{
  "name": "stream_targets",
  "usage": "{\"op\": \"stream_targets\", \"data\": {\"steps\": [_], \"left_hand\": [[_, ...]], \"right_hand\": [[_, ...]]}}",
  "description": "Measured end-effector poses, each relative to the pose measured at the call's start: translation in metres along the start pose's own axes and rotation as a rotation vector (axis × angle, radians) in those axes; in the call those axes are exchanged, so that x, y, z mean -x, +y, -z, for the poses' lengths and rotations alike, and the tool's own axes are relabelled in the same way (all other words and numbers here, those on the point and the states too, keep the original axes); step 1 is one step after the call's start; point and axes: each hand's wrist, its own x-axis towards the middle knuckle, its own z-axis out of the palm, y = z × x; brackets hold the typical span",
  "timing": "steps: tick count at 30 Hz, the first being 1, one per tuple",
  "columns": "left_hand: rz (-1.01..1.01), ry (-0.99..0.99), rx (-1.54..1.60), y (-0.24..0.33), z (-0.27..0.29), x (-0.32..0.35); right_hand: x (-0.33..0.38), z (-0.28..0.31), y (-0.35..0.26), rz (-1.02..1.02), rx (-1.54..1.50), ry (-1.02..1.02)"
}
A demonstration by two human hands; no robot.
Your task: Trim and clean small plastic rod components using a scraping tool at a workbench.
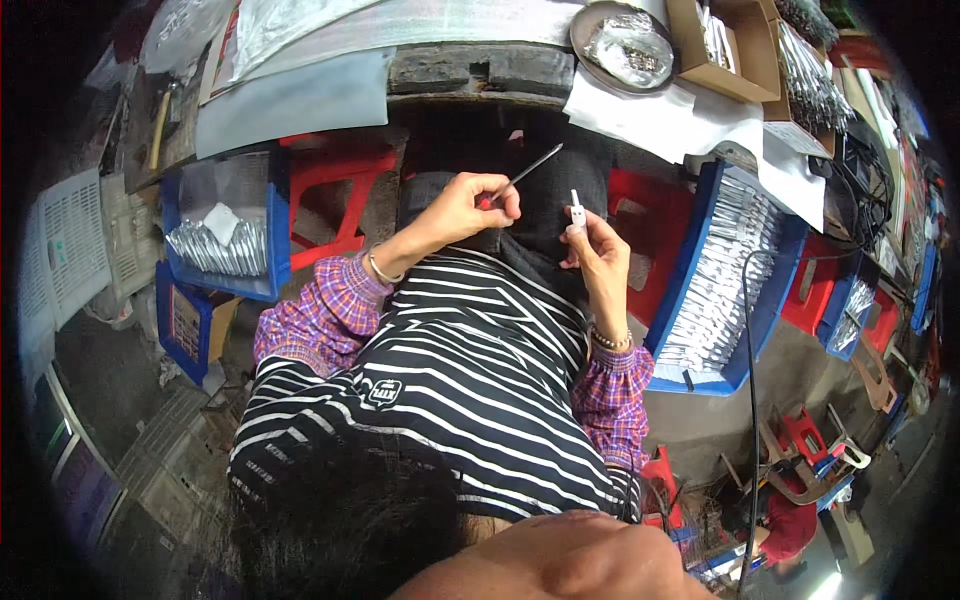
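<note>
My left hand (pixel 468 208) is closed round the red handle of a screwdriver. The metal shaft of the screwdriver (pixel 536 168) points up and to the right, over my dark trousers. In my right hand (pixel 600 247), thumb and fingers pinch a small white plastic piece (pixel 577 214) with a thin tip at its upper end. Its exact kind is too small to make out. A gap separates the screwdriver's tip from the white piece. Both hands are held above my lap, in front of the workbench (pixel 480 72).
Right of me, a blue bin (pixel 655 372) holds many slender white pieces; a similar blue crate (pixel 277 285) stands left. Red stools (pixel 335 195) flank my legs. On the bench are a round dish (pixel 588 68) with a plastic bag and a cardboard box (pixel 752 72). A black cable (pixel 750 400) hangs at right.
</note>
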Motion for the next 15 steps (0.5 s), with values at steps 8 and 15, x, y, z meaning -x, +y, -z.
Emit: {"op": "stream_targets", "data": {"steps": [8,15], "left_hand": [[0.151,0.062,0.189,0.0068,-0.0025,-0.0018],[0.101,0.024,0.053,0.0104,-0.0019,-0.0005]], "right_hand": [[-0.0011,0.0016,0.0044,0.003,0.008,-0.002],[-0.0011,0.0001,0.0018,0.008,0.002,0.004]]}}
